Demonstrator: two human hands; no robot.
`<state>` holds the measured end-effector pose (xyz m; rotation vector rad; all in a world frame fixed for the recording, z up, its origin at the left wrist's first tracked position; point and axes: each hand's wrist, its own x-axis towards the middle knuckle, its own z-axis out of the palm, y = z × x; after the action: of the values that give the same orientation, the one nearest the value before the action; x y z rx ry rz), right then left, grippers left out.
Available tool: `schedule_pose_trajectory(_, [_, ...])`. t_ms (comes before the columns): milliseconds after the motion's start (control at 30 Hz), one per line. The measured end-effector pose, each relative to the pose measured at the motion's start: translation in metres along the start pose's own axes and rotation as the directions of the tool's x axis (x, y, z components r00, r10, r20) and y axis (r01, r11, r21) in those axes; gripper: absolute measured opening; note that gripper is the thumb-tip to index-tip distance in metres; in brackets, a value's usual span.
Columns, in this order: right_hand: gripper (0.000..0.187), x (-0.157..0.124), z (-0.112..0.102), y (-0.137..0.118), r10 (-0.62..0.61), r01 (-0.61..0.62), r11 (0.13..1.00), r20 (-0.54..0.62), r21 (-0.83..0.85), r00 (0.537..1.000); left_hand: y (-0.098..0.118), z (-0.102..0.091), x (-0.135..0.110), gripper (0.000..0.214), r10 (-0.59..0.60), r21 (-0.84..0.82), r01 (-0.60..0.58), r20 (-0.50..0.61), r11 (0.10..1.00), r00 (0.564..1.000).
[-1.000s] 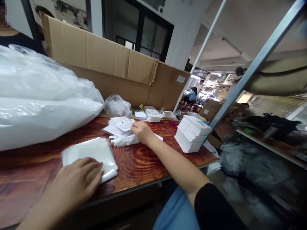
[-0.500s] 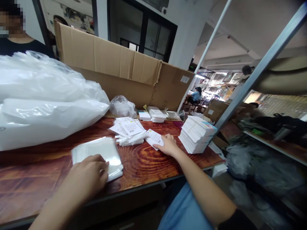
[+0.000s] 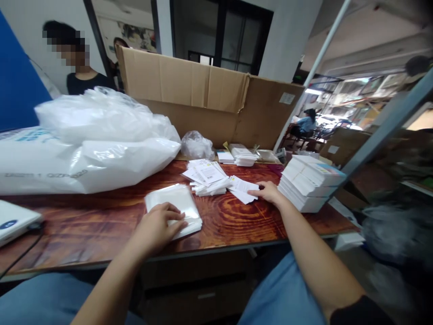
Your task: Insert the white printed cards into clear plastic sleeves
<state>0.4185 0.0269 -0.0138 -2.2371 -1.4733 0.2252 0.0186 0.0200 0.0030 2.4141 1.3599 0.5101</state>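
My left hand (image 3: 165, 221) lies over a stack of clear plastic bags (image 3: 176, 197) near the table's front edge. Its fingers are stretched over the top of the stack and slightly apart. On the right, my right hand (image 3: 270, 193) pinches the edge of a white printed card (image 3: 245, 185) between thumb and fingers. Another white card (image 3: 242, 197) sticks out beneath it. Just left of these cards is a loose pile of printed cards (image 3: 208, 173), with white packets (image 3: 211, 187) at its front.
Tall banded stacks of cards (image 3: 304, 187) stand beside my right forearm. A big white plastic sack (image 3: 101, 158) fills the left, near a white device (image 3: 16, 221) with a cable. Behind are a crumpled plastic bag (image 3: 197, 145), small card stacks (image 3: 241, 155) and a cardboard wall (image 3: 267, 115).
The view has turned left, bringing the white device into sight. The card in my right hand now lies fanned rightward off the one beneath. My left fingers look more stretched out over the bags.
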Motion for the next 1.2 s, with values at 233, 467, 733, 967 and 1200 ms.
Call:
schedule_pose_trajectory(233, [0.057,-0.002,0.0,-0.002,-0.06,0.102,0.978,-0.223,0.183,0.973,0.003,-0.005,-0.008,0.039,0.059,0.018,-0.059,-0.007,0.998,0.998])
schedule_pose_trajectory(467, [0.042,-0.025,-0.029,-0.017,-0.026,0.158,0.816,-0.238,0.557,0.971,0.004,-0.004,-0.005,0.032,0.087,0.036,-0.086,-0.015,0.996,0.996])
schedule_pose_trajectory(733, [0.037,-0.094,-0.006,-0.082,-0.323,-0.289,0.537,0.509,0.793,0.798,0.008,-0.009,-0.006,0.031,0.023,0.028,-0.023,0.018,0.999,1.0])
schedule_pose_trajectory(967, [0.037,-0.098,0.013,-0.094,-0.373,-0.333,0.665,0.683,0.669,0.628,0.002,-0.015,-0.004,0.028,-0.044,-0.068,0.053,0.129,0.996,0.991])
schedule_pose_trajectory(1200, [0.035,-0.09,0.015,-0.09,-0.311,-0.37,0.669,0.694,0.645,0.649,-0.005,-0.012,-0.006,0.029,-0.009,-0.113,0.023,0.122,0.993,0.992])
